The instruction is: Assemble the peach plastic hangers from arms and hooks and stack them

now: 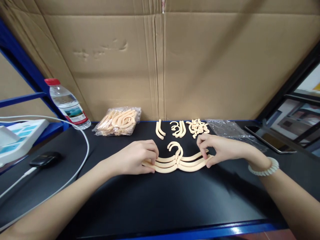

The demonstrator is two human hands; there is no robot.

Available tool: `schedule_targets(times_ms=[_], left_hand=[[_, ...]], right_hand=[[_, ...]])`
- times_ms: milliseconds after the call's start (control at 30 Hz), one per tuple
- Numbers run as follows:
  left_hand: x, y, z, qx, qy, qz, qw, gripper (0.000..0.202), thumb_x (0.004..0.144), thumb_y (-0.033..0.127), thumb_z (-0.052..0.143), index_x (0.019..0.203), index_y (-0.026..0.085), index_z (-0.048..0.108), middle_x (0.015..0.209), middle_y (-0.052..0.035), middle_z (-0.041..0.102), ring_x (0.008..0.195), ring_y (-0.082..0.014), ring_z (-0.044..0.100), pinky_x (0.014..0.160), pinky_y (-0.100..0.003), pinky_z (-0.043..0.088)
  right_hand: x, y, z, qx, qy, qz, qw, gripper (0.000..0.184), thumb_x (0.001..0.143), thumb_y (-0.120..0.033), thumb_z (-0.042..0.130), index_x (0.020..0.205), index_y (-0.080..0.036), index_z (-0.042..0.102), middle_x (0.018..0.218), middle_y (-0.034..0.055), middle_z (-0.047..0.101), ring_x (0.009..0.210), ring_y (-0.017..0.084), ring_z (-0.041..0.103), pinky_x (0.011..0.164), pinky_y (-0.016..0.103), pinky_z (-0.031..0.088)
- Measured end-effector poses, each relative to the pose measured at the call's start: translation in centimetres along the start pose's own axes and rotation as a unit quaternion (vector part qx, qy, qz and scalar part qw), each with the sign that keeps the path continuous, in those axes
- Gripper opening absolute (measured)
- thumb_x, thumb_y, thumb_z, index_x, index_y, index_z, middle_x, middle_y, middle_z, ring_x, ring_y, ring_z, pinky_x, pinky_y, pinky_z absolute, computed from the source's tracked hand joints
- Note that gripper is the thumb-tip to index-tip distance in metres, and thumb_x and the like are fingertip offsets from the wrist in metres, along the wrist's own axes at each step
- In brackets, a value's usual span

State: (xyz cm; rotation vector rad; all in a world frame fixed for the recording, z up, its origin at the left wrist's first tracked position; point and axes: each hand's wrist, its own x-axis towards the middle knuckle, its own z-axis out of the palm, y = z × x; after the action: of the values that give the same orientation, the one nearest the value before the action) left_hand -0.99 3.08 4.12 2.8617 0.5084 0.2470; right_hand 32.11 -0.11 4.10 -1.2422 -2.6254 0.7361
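Observation:
Several cream plastic clothes hangers [191, 167] lie close together on the black table, their hooks turned away from me. At their left end my left hand [138, 156] is closed, thumb and fingers pinching the arms. My right hand [215, 148] pinches the right end of the nearest hanger between thumb and fingers. Just beyond the hooks lie loose hanger arms [183, 129] beside a few loose hooks [174, 126]. A pair of curved hanger arms [160, 129] rests to the left of these, and a pile of small cream pieces [198, 127] to the right.
A clear bag of cream parts [118, 121] and a red-capped water bottle [68, 105] stand at the back left. White cable [87, 146], a power strip [22, 136] and a black device [45, 159] occupy the left. An emptied-looking plastic bag [227, 128] and a phone [270, 140] lie right.

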Motion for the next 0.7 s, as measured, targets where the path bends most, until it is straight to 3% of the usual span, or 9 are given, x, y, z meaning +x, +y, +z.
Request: schedule_targets(times_ms=[167, 333, 433, 700], left_hand=[[0.1, 0.5, 0.0, 0.042, 0.003, -0.016, 0.999, 0.006, 0.079, 0.022, 0.067, 0.081, 0.019, 0.062, 0.086, -0.0038, 0.064, 0.086, -0.0203, 0.058, 0.075, -0.028, 0.044], [0.3, 1.3, 0.4, 0.043, 0.003, -0.032, 0.999, 0.037, 0.077, 0.027, 0.07, 0.11, 0.018, 0.058, 0.109, -0.0087, 0.062, 0.101, -0.0252, 0.057, 0.09, -0.035, 0.044], [0.4, 1.4, 0.8, 0.028, -0.012, -0.033, 0.999, 0.042, 0.079, 0.03, 0.069, 0.116, 0.018, 0.056, 0.114, -0.0102, 0.062, 0.106, -0.0265, 0.058, 0.094, -0.036, 0.043], [0.6, 1.1, 1.3, 0.012, -0.011, -0.026, 1.0, 0.023, 0.084, 0.022, 0.06, 0.107, 0.019, 0.061, 0.102, -0.0071, 0.066, 0.094, -0.0226, 0.061, 0.085, -0.032, 0.046]], right_hand=[[0.0, 0.2, 0.2, -0.04, 0.006, 0.008, 0.999, 0.019, 0.067, -0.017, 0.075, 0.074, -0.019, 0.058, 0.089, 0.0018, 0.052, 0.083, 0.019, 0.049, 0.074, 0.03, 0.041], [-0.1, -0.3, 0.4, -0.051, 0.003, 0.016, 0.999, 0.036, 0.064, -0.02, 0.079, 0.095, -0.019, 0.059, 0.097, 0.0037, 0.055, 0.087, 0.02, 0.05, 0.077, 0.031, 0.043], [0.2, -0.6, 0.5, -0.048, 0.003, 0.004, 0.999, 0.049, 0.063, -0.023, 0.082, 0.107, -0.018, 0.061, 0.106, 0.0063, 0.056, 0.097, 0.022, 0.052, 0.086, 0.034, 0.043], [0.5, -0.6, 0.4, -0.035, 0.006, 0.013, 0.999, 0.027, 0.067, -0.01, 0.072, 0.092, -0.019, 0.069, 0.089, 0.0031, 0.065, 0.083, 0.019, 0.059, 0.076, 0.031, 0.046]])
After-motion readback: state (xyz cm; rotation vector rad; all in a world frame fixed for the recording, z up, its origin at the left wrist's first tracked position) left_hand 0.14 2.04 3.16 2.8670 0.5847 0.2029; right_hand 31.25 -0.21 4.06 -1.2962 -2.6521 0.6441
